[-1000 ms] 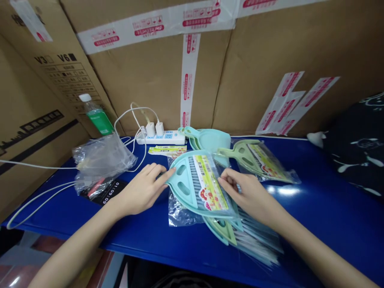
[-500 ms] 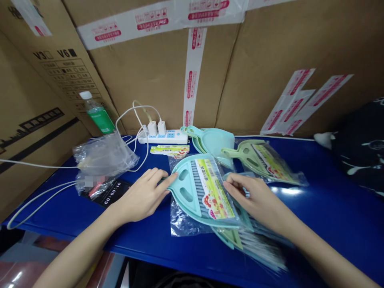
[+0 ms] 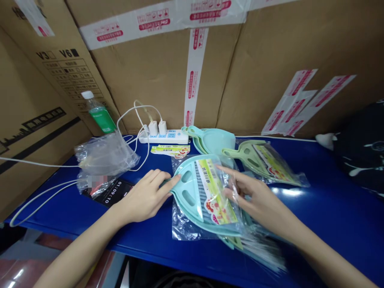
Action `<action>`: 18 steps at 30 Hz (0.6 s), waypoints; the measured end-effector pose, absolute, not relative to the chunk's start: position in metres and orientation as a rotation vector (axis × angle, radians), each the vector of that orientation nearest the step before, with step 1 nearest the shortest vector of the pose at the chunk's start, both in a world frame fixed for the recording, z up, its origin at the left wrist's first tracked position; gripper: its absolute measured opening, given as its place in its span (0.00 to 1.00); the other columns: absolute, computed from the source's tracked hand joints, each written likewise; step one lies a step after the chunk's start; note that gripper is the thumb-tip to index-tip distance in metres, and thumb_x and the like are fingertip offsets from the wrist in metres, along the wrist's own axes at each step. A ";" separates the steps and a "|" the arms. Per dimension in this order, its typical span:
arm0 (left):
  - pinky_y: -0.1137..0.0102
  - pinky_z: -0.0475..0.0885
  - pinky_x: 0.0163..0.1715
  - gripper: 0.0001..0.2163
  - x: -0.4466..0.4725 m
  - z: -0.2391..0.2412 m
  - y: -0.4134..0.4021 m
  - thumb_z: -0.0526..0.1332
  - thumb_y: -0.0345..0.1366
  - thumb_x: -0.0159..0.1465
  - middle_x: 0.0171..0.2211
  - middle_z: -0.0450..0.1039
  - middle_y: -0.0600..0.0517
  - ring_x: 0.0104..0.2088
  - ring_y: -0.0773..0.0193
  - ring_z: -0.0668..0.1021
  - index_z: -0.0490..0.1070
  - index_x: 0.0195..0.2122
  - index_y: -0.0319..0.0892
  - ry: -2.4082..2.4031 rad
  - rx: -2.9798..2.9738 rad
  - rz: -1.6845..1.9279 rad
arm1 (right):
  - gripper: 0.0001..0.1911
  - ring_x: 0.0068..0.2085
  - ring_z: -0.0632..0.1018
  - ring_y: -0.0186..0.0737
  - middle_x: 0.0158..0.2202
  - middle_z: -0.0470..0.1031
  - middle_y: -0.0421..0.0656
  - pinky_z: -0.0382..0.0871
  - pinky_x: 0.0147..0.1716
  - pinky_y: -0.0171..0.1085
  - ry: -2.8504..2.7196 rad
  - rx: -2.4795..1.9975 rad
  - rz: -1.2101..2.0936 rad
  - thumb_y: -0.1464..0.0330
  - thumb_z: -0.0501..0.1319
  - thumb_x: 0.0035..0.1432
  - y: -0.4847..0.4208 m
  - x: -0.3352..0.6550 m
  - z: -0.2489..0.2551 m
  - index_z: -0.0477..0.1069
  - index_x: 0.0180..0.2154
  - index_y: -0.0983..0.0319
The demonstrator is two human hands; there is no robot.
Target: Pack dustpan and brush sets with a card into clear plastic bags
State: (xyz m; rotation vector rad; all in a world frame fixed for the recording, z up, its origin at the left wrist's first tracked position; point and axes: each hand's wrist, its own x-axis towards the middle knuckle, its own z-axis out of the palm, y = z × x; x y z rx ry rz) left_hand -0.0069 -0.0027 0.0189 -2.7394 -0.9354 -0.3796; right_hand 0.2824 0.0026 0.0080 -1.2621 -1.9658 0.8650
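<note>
A light blue dustpan and brush set (image 3: 187, 192) lies over a clear plastic bag (image 3: 181, 226) on the blue table. My left hand (image 3: 151, 194) is closed around its handle end. Grey bristles show beside a yellow-green printed card (image 3: 214, 192). At the set's right side, my right hand (image 3: 252, 196) has its thumb and forefinger apart at loose clear film, which it seems to hold; the other fingers are partly hidden. Beneath that hand are more bagged brush sets with pale bristles (image 3: 264, 250).
Behind lie stacked light blue dustpans (image 3: 217, 140) and a bagged green brush set (image 3: 253, 158). A power strip (image 3: 177, 138) with chargers, a loose printed card (image 3: 169, 150), empty plastic bags (image 3: 106, 154), a phone (image 3: 112, 194) and a bottle (image 3: 103, 118) are left. Cardboard boxes (image 3: 150, 72) wall the back.
My right forefinger has stretched out leftward over the card's edge, spreading from the thumb, and clear film has shifted with it. My left hand stays on the handle.
</note>
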 end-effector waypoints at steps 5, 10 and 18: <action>0.61 0.72 0.40 0.20 -0.005 0.018 -0.005 0.42 0.32 0.72 0.41 0.70 0.42 0.41 0.56 0.72 0.60 0.62 0.36 -0.920 -2.747 -0.354 | 0.35 0.21 0.67 0.36 0.28 0.67 0.38 0.67 0.22 0.37 -1.964 -1.349 0.837 0.58 0.60 0.54 0.004 0.285 0.001 0.61 0.63 0.60; 0.63 0.73 0.40 0.19 -0.015 0.029 -0.012 0.43 0.31 0.72 0.42 0.70 0.42 0.40 0.57 0.72 0.61 0.61 0.37 -0.944 -2.749 -0.401 | 0.29 0.23 0.71 0.37 0.27 0.62 0.37 0.69 0.23 0.37 -1.953 -1.304 0.821 0.59 0.54 0.59 0.013 0.304 0.006 0.60 0.60 0.62; 0.65 0.74 0.42 0.27 -0.068 0.030 -0.049 0.49 0.27 0.68 0.44 0.72 0.45 0.42 0.58 0.75 0.51 0.68 0.50 -1.206 -2.716 -0.504 | 0.27 0.28 0.75 0.42 0.28 0.72 0.41 0.70 0.32 0.41 -2.219 -1.284 0.341 0.69 0.52 0.60 0.063 0.279 0.035 0.59 0.61 0.64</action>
